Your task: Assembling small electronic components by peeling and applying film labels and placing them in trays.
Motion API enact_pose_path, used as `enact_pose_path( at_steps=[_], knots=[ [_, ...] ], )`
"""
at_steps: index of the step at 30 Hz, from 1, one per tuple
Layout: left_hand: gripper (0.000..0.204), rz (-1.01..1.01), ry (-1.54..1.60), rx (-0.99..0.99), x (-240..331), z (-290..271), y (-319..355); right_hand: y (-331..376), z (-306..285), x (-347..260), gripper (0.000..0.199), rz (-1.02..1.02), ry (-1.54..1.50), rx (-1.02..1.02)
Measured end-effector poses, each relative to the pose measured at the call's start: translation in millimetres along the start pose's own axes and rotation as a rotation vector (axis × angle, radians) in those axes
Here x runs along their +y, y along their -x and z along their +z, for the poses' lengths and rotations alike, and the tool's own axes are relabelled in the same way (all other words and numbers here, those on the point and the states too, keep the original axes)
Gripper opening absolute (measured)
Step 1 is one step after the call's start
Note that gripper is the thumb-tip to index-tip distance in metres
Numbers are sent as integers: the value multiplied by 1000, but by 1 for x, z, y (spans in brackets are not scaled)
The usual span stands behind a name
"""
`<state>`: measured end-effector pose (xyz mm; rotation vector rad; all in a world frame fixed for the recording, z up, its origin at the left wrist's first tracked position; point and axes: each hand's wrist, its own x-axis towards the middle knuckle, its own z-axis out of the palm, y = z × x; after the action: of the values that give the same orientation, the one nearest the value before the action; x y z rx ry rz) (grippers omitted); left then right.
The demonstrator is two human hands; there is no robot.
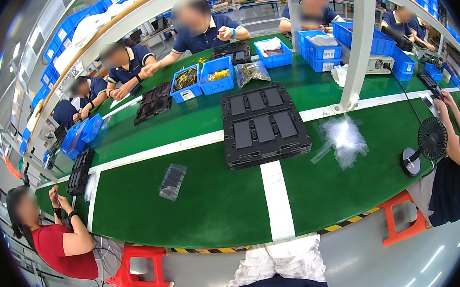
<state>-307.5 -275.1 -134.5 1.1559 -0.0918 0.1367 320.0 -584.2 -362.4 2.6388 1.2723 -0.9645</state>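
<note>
Wearer's own hands were out of frame, so finger state couldn't be told; only the lap in light trousers (279, 261) showed at the bottom edge.

Nearest work item: black tray stack (264, 125), sat centre of the green bench (202, 199), straddling the white lane stripe (277, 199), top tray carrying dark rectangular parts in two rows. Near edge of the stack was well back from the bench's front edge, which had yellow-black hazard tape (347, 221).

Open room: broad bare green patch between stack and front edge, both sides of the stripe. Left of it lay one clear bag with a dark part (172, 182), apart from the stack. Right of the stack, a loose heap of clear bags (343, 138), near it but not touching. White frame post (360, 38) stood behind that heap. Small black desk fan (427, 145) sat at the right bench edge, beside a seated person's arm.

Far side: blue bins (217, 75), more black trays (153, 102), several people seated working. Red stools (140, 267) at lower left beside a person in a red top, both hands raised close together, fingers too small to read.
</note>
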Motion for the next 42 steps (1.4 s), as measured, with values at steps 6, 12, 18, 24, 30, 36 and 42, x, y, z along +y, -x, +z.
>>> enact_pose_path(
  at_steps=[6, 12, 18, 24, 30, 36, 42],
  knots=[
    [56, -43, 41, 97, -8, 12, 6, 5, 2, 6, 37, 38, -15, 36],
    [56, -97, 98, 176, -15, 16, 9, 20, 7, 16, 36, 100, -33, 68],
    [56, -162, 187, 256, -28, 36, 16, 59, 15, 38, 35, 181, -36, 76],
    [56, -239, 251, 322, -30, 48, 21, 91, 25, 49, 35, 260, -58, 99],
    [55, -294, 300, 406, -35, 64, 24, 107, 26, 62, 34, 312, -68, 136],
    [55, -342, 333, 487, -39, 71, 22, 107, 22, 72, 34, 355, -84, 187],
    [55, -420, 320, 530, -22, 46, 19, 101, 38, 61, 33, 424, -157, 259]
  ],
)
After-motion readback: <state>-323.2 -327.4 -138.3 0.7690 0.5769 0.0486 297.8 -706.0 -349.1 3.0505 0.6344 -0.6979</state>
